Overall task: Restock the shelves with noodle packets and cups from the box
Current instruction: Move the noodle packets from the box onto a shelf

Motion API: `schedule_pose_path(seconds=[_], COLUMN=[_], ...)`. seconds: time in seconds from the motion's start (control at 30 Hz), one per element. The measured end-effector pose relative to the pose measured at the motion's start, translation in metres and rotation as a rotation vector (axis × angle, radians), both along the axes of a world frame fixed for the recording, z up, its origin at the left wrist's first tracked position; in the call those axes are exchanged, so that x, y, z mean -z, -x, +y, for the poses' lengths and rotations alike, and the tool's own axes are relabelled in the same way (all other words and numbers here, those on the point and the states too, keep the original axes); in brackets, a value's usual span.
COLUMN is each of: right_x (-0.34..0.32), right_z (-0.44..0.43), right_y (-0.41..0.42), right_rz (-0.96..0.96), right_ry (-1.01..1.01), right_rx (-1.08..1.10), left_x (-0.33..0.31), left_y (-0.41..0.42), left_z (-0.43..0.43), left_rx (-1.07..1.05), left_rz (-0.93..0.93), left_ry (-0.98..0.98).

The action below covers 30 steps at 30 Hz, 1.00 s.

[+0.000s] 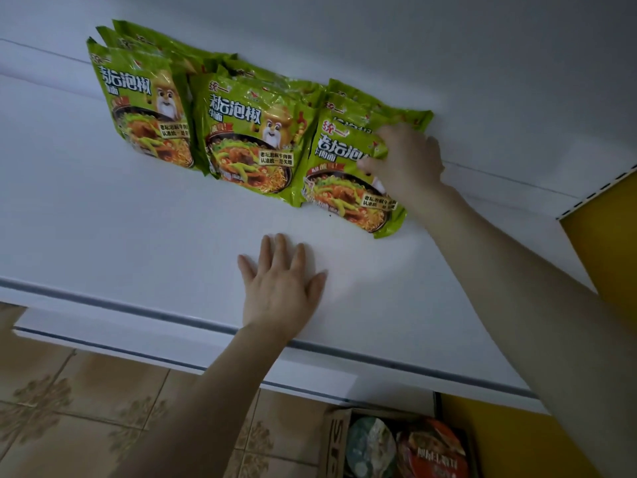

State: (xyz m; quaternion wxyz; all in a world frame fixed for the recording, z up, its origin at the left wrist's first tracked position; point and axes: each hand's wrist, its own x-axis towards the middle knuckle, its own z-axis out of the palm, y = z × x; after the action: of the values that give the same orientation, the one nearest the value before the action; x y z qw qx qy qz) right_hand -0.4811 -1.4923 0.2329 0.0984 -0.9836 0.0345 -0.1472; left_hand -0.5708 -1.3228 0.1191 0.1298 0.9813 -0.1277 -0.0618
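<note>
**Green noodle packets going on the white shelf**

The right hand (406,160) pinches the front right packet (344,188) by its upper right edge, thumb on the front and fingers curled over the top. That packet stands at the right end of the row, just beside the middle stack (251,143) and the left stack (148,108). The left hand (281,291) lies flat on the shelf (103,236), fingers straight, near the packets but not touching them. The labels read 统一 and 老坛泡椒牛肉面. Down below, a cardboard box (336,439) holds noodle cups (370,446).
</note>
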Motion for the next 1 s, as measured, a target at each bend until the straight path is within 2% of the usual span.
schedule_pose_path(seconds=[0.37, 0.47, 0.53, 0.6, 0.67, 0.73, 0.83, 1.0], right_x=[0.028, 0.036, 0.050, 0.068, 0.085, 0.095, 0.095, 0.095], right_z=[-0.004, -0.005, -0.007, -0.010, -0.009, -0.005, 0.003, 0.009], right_y=[-0.032, -0.023, -0.009, 0.011, 0.030, 0.038, 0.028, 0.012], right_rz=[-0.106, -0.196, -0.327, -0.439, -0.344, -0.157, -0.047, -0.004], right_ry=[0.206, 0.109, 0.017, -0.160, -0.423, -0.602, -0.662, -0.644], right_rx=[0.017, -0.015, -0.021, 0.063, 0.214, 0.306, 0.365, 0.482], left_x=[0.003, 0.005, 0.005, 0.006, 0.005, 0.005, 0.005, 0.004], left_y=[0.001, 0.001, 0.001, 0.001, 0.001, 0.001, 0.001, 0.002], left_z=[0.002, 0.002, 0.002, 0.002, 0.002, 0.002, 0.002, 0.002], left_rx=[0.008, 0.001, 0.003, 0.004, 0.005, 0.000, -0.010, -0.006], left_rz=[-0.029, -0.048, -0.066, -0.074, -0.074, -0.074, -0.073, -0.082], left_ry=[-0.008, -0.005, -0.008, -0.008, 0.000, -0.002, 0.014, 0.013])
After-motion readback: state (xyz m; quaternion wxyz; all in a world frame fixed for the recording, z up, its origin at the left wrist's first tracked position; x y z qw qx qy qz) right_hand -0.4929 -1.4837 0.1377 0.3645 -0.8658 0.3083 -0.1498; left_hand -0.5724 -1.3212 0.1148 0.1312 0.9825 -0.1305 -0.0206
